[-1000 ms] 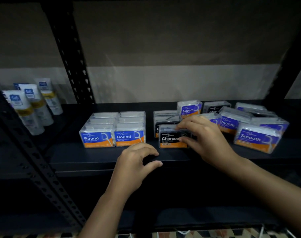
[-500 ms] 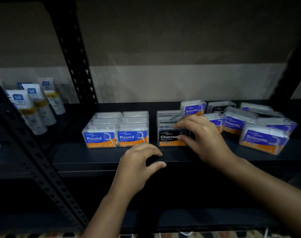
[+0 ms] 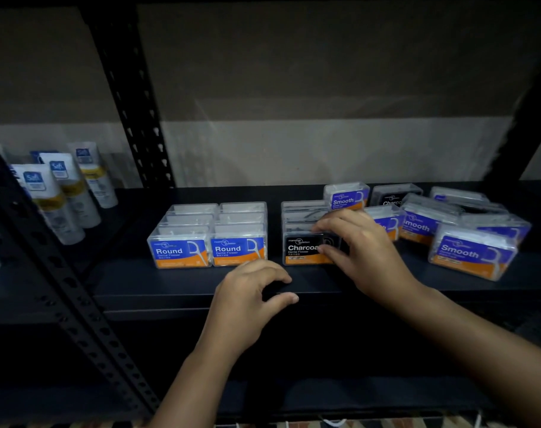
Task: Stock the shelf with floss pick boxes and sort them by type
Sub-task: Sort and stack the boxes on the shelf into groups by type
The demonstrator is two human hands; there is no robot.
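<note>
Nearest the camera, the left hand [image 3: 247,291] is seen at the front edge of the dark shelf [image 3: 170,282]. Its fingers are curled loosely, with a gap kept between finger and thumb, and nothing is held in it. It cannot be told if the shelf edge is touched.

A little farther in, the right hand [image 3: 365,251] is laid on the front Charcoal box [image 3: 303,250]. The top of the box is covered by the fingers, and the front label is pressed by the thumb, so the box is gripped. The box is stood upright at the front of a short row, and more clear boxes [image 3: 297,211] are lined up right behind it.

Just to the left, two rows of Round boxes [image 3: 207,242] are stood side by side, touching each other, with blue and orange labels faced forward.

To the right, the Smooth boxes [image 3: 473,254] are left in a loose pile, some tilted and some lying on others. Behind the hand, one Smooth box [image 3: 346,197] is stood alone, and a second Charcoal box [image 3: 396,196] is seen beside it near the back.

Far to the left, past a black post [image 3: 130,97], white tubes [image 3: 62,199] are stood upright in a group.
</note>
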